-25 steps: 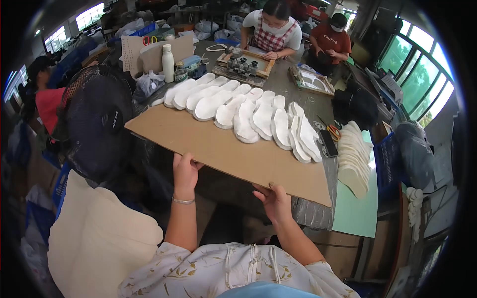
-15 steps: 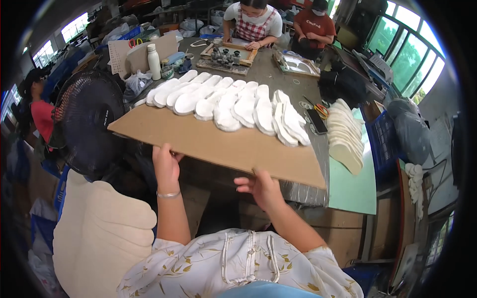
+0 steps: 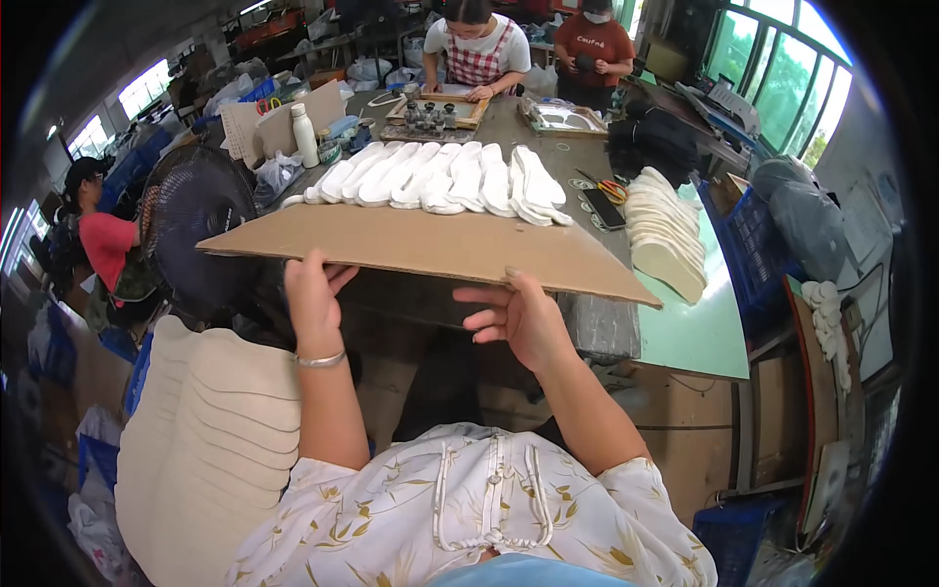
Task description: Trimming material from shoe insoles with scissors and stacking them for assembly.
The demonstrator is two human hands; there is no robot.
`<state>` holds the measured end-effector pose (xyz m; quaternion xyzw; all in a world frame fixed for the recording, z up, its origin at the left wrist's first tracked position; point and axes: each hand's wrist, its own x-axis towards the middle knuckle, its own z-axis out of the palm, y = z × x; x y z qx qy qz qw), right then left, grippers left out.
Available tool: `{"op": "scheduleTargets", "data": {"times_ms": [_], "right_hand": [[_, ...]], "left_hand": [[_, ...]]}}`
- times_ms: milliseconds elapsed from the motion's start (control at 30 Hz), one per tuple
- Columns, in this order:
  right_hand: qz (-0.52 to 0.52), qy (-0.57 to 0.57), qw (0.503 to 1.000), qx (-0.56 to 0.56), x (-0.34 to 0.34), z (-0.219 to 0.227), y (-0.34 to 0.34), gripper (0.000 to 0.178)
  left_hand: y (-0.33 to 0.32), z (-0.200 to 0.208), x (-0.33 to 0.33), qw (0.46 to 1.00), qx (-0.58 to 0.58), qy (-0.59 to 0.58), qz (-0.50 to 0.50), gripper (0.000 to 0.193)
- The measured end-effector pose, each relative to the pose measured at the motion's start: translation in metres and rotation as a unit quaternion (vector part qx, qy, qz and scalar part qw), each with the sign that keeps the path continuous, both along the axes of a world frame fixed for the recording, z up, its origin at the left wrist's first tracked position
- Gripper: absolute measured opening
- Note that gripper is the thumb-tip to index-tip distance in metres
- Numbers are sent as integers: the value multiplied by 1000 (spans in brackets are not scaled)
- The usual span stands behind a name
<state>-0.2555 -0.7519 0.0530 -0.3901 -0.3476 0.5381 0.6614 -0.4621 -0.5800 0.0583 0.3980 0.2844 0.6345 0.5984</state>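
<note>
A brown cardboard sheet (image 3: 421,243) spans the near side of the worktable, its front edge sticking out over the gap before me. My left hand (image 3: 315,301) grips that edge left of centre, fingers partly beneath the board. Farther right, my right hand (image 3: 518,315) pinches the same edge with the thumb on top; its other fingers are spread apart below. White shoe insoles (image 3: 430,178) lie overlapping in a row along the far part of the board. Whether they all rest on it cannot be made out.
A black fan (image 3: 199,230) stands left, above stacked cream insole sheets (image 3: 210,430). Right of the board are a phone (image 3: 603,208), scissors (image 3: 613,191) and cream insoles (image 3: 665,235) on a green sheet (image 3: 699,338). A white bottle (image 3: 304,135) and two co-workers are beyond.
The board's near edge has risen in the view, and the board looks flatter. Both hands have come up with it, keeping their hold. The whole view has shifted somewhat.
</note>
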Motion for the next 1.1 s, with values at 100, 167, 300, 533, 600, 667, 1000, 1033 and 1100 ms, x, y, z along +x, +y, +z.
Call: {"op": "scheduleTargets", "data": {"times_ms": [100, 167, 300, 533, 600, 667, 1000, 1033, 1100], "right_hand": [[27, -116, 993, -18, -16, 9, -36, 71], [23, -187, 982, -9, -19, 6, -64, 80], [45, -170, 983, 50, 5, -15, -123, 115], [-94, -24, 991, 92, -15, -34, -235, 100], [-3, -58, 997, 43, -11, -32, -259, 83], [-48, -51, 996, 60, -12, -37, -270, 76], [-301, 121, 912, 252, 32, -101, -136, 55], [-297, 173, 904, 256, 37, -95, -96, 57], [-372, 285, 843, 266, 43, -104, -16, 56]], "left_hand": [[-37, 14, -28, 998, 26, 16, 51, 26], [-62, 15, -51, 997, 53, -8, 58, 25], [-116, 8, -85, 994, 70, -24, 84, 25], [-199, 1, -144, 983, 146, 62, 94, 43], [-216, 4, -146, 980, 153, 55, 118, 45], [-227, 12, -136, 973, 165, 65, 150, 46], [-50, -16, 66, 948, 243, -91, -186, 52], [4, -38, 86, 935, 247, -79, -241, 43], [64, -47, 130, 904, 246, -84, -339, 39]]}}
